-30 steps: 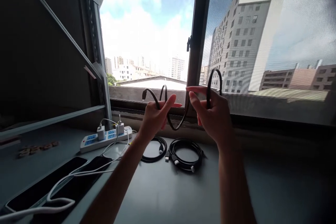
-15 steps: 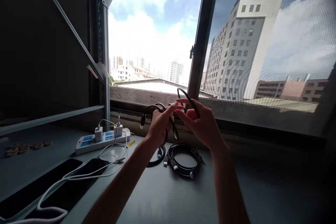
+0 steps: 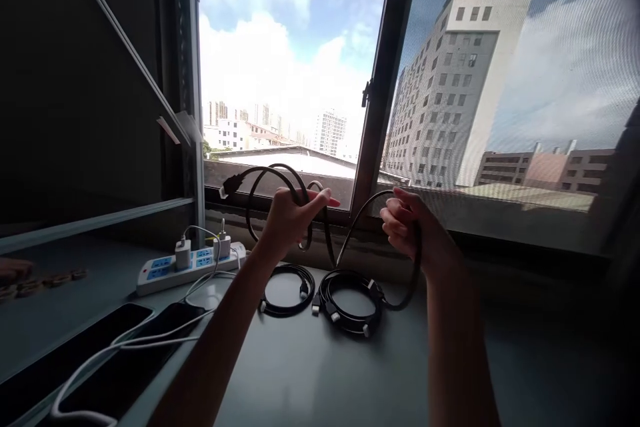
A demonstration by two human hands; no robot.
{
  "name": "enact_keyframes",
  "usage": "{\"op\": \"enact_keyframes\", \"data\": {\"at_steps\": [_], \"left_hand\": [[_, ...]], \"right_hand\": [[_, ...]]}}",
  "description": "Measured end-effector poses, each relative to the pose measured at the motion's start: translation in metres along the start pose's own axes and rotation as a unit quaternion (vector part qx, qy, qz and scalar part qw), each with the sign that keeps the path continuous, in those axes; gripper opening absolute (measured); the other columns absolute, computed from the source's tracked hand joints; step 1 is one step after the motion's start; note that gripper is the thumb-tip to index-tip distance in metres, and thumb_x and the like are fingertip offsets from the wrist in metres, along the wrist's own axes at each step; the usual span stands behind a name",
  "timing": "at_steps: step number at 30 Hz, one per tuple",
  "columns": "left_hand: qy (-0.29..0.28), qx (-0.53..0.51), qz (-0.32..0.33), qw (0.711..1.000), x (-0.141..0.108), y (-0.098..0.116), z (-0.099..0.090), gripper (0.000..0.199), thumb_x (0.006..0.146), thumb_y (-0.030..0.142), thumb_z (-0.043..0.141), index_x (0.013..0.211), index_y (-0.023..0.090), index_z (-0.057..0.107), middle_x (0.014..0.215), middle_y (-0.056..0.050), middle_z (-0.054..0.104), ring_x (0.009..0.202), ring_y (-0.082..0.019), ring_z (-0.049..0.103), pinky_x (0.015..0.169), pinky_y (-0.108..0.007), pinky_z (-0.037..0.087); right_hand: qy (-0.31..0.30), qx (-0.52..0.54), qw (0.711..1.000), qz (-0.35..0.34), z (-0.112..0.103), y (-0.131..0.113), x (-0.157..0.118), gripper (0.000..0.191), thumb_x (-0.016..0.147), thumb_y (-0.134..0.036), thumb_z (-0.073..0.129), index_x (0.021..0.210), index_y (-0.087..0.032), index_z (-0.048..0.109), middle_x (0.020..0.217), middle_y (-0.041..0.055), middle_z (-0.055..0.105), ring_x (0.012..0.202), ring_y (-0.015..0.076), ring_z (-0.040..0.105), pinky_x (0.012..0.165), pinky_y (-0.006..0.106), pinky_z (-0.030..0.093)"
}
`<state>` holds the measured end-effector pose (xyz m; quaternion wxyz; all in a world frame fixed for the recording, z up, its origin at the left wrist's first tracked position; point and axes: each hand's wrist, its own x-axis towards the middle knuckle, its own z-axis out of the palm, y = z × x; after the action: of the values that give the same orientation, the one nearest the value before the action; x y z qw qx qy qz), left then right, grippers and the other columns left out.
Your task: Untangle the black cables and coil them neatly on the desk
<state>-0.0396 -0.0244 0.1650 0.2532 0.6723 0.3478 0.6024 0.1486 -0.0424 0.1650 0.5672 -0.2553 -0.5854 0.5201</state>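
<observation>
A black cable [image 3: 327,223] hangs in loose loops between my two hands, above the grey table. My left hand [image 3: 293,217] is closed on its loops, and one plug [image 3: 231,185] sticks out to the left of that hand. On the right, the fingers of my right hand [image 3: 406,220] are curled round the same cable, which droops below that hand to another plug [image 3: 375,290]. Beneath the hands lie two coiled black cables on the table, a smaller coil [image 3: 287,312] at left and a thicker coil [image 3: 350,327] beside it.
A white power strip [image 3: 193,269] with two chargers stands at the left, trailing white cables [image 3: 150,340]. Two dark flat devices [image 3: 75,353] lie in front of it. Another person's hand [image 3: 15,269] shows at the left edge. A window frame [image 3: 383,100] rises behind.
My hands have moved apart, drawing the cable out between them. The left plug has risen and swung left, and another plug now hangs by the thicker coil. A person's hand has appeared at far left.
</observation>
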Motion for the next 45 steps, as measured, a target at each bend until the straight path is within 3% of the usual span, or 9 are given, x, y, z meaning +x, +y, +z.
{"op": "enact_keyframes", "data": {"at_steps": [4, 8, 15, 21, 27, 32, 35, 38, 45], "left_hand": [[-0.031, -0.003, -0.016, 0.999, -0.007, 0.007, 0.005, 0.030, 0.074, 0.042, 0.060, 0.074, 0.015, 0.073, 0.037, 0.008, 0.027, 0.024, -0.002, 0.026, 0.024, -0.016, 0.016], [-0.041, -0.030, -0.029, 0.998, -0.006, 0.004, 0.007, 0.030, 0.073, 0.042, 0.061, 0.070, 0.015, 0.071, 0.038, 0.006, 0.034, 0.024, -0.003, 0.029, 0.023, -0.016, 0.019], [-0.030, -0.066, -0.044, 0.996, -0.002, 0.001, 0.015, 0.035, 0.075, 0.048, 0.058, 0.077, 0.015, 0.071, 0.036, 0.006, 0.033, 0.025, -0.003, 0.028, 0.024, -0.015, 0.017], [-0.063, -0.040, -0.027, 0.997, -0.004, 0.003, 0.016, 0.039, 0.077, 0.052, 0.054, 0.080, 0.016, 0.069, 0.040, 0.006, 0.037, 0.026, -0.003, 0.028, 0.025, -0.016, 0.017], [-0.079, 0.003, -0.016, 0.997, -0.005, 0.001, 0.008, 0.046, 0.078, 0.056, 0.050, 0.065, 0.015, 0.066, 0.032, 0.007, 0.031, 0.025, -0.004, 0.031, 0.027, -0.017, 0.024], [-0.028, 0.015, -0.039, 0.999, 0.004, -0.005, -0.010, 0.061, 0.080, 0.061, 0.040, 0.038, 0.018, 0.046, 0.025, 0.003, 0.028, 0.022, -0.006, 0.031, 0.027, -0.019, 0.023], [0.043, -0.020, -0.020, 0.999, 0.009, -0.006, -0.016, 0.051, 0.082, 0.057, 0.042, 0.054, 0.017, 0.056, 0.028, 0.006, 0.028, 0.023, -0.005, 0.027, 0.026, -0.019, 0.018], [0.124, -0.088, 0.012, 0.988, 0.011, -0.007, -0.019, 0.036, 0.083, 0.049, 0.046, 0.086, 0.017, 0.060, 0.032, 0.010, 0.027, 0.025, -0.005, 0.021, 0.027, -0.018, 0.014], [0.173, -0.179, 0.023, 0.968, 0.009, -0.001, -0.027, 0.033, 0.088, 0.041, 0.038, 0.073, 0.017, 0.054, 0.032, 0.010, 0.022, 0.028, -0.004, 0.015, 0.030, -0.019, 0.011]], "right_hand": [[0.026, -0.196, 0.980, -0.022, 0.008, 0.004, -0.004, 0.036, 0.085, -0.048, 0.048, 0.076, -0.016, 0.062, 0.056, -0.0032, 0.052, 0.031, 0.0023, 0.037, 0.029, 0.015, 0.025], [0.024, -0.276, 0.960, -0.038, 0.020, 0.010, -0.003, 0.043, 0.088, -0.049, 0.043, 0.091, -0.013, 0.065, 0.062, -0.0005, 0.056, 0.037, 0.0037, 0.045, 0.038, 0.016, 0.036], [-0.025, -0.321, 0.946, -0.035, 0.034, 0.023, 0.002, 0.039, 0.085, -0.047, 0.048, 0.081, -0.011, 0.062, 0.064, 0.0021, 0.055, 0.056, 0.0112, 0.053, 0.046, 0.020, 0.046], [0.024, -0.257, 0.959, -0.116, 0.035, 0.017, -0.001, 0.041, 0.087, -0.051, 0.043, 0.075, -0.014, 0.055, 0.062, 0.0006, 0.056, 0.050, 0.0086, 0.052, 0.044, 0.018, 0.040], [0.113, -0.208, 0.964, -0.118, 0.027, 0.007, -0.006, 0.035, 0.074, -0.047, 0.065, 0.083, -0.015, 0.053, 0.053, -0.0069, 0.045, 0.038, 0.0032, 0.039, 0.036, 0.015, 0.032], [0.155, -0.155, 0.965, -0.142, 0.017, -0.008, -0.018, 0.036, 0.067, -0.040, 0.073, 0.070, -0.018, 0.044, 0.050, -0.0084, 0.041, 0.037, 0.0019, 0.035, 0.033, 0.013, 0.028], [0.116, -0.100, 0.982, -0.115, 0.014, -0.017, -0.027, 0.040, 0.065, -0.035, 0.075, 0.067, -0.019, 0.038, 0.049, -0.0096, 0.037, 0.036, 0.0012, 0.031, 0.031, 0.011, 0.025], [0.149, -0.088, 0.978, -0.113, 0.013, -0.023, -0.035, 0.040, 0.066, -0.036, 0.073, 0.065, -0.019, 0.037, 0.049, -0.0096, 0.035, 0.034, 0.0013, 0.029, 0.028, 0.012, 0.021], [0.185, -0.197, 0.951, -0.148, 0.008, -0.023, -0.040, 0.040, 0.068, -0.053, 0.068, 0.065, -0.018, 0.048, 0.049, -0.0058, 0.044, 0.035, 0.0047, 0.041, 0.032, 0.017, 0.035]]}}
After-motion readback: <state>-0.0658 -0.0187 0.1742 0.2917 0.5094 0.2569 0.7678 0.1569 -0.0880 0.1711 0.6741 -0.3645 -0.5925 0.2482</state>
